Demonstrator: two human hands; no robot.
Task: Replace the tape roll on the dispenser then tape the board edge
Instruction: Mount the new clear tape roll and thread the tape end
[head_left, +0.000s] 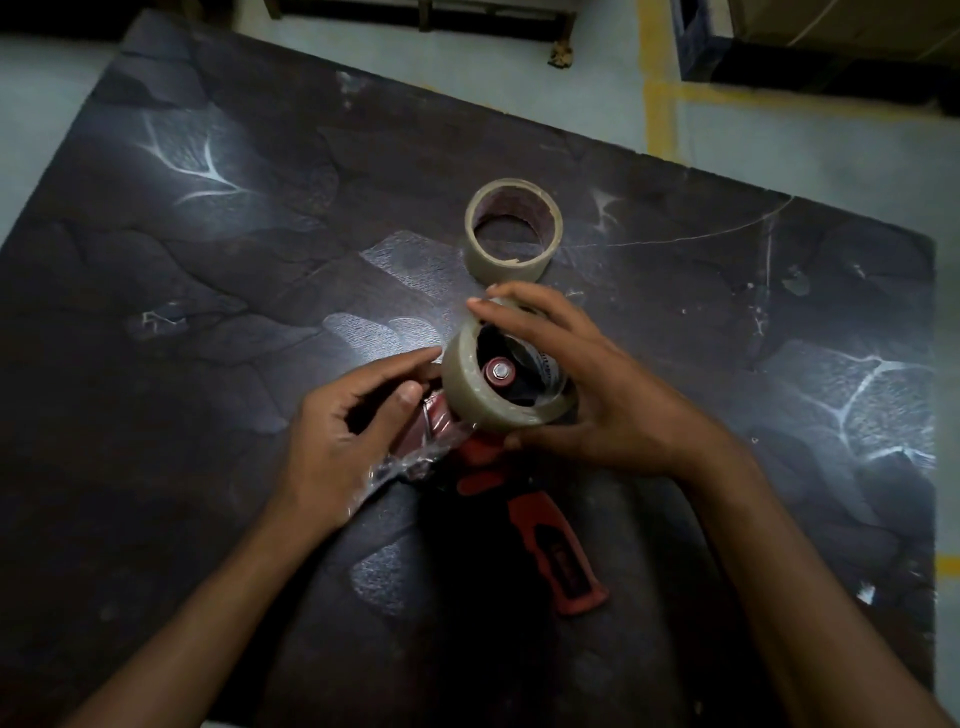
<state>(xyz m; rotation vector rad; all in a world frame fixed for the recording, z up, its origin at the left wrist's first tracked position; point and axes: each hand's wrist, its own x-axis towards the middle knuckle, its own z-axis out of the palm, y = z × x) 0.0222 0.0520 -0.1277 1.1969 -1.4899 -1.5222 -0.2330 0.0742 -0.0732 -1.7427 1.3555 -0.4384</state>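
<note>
Two bare hands, two rolls of clear tape, one dispenser and one board are in view.

Nearest the camera, the red and black plastic tape dispenser (550, 540) lies on the dark, worn board (208, 260), its handle pointing toward the person and its head end lifted into the hands.

The left hand (337, 436) is half curled, fingers bent but not clenched, with thumb and forefinger pinching a crumpled strip of clear loose tape (410, 457) that trails across its palm at the dispenser's front end.

The right hand (597, 395) is spread wide around the clear tape roll with a pale cardboard core (483, 395), thumb under its near side and fingertips over its far rim. This roll sits tilted over the dispenser's red hub, whose bolt shows through the core; whether it is fully seated cannot be told.

Beyond the hands, the second clear tape roll (513, 231) lies flat on the board, just past the right fingertips and untouched.
</note>
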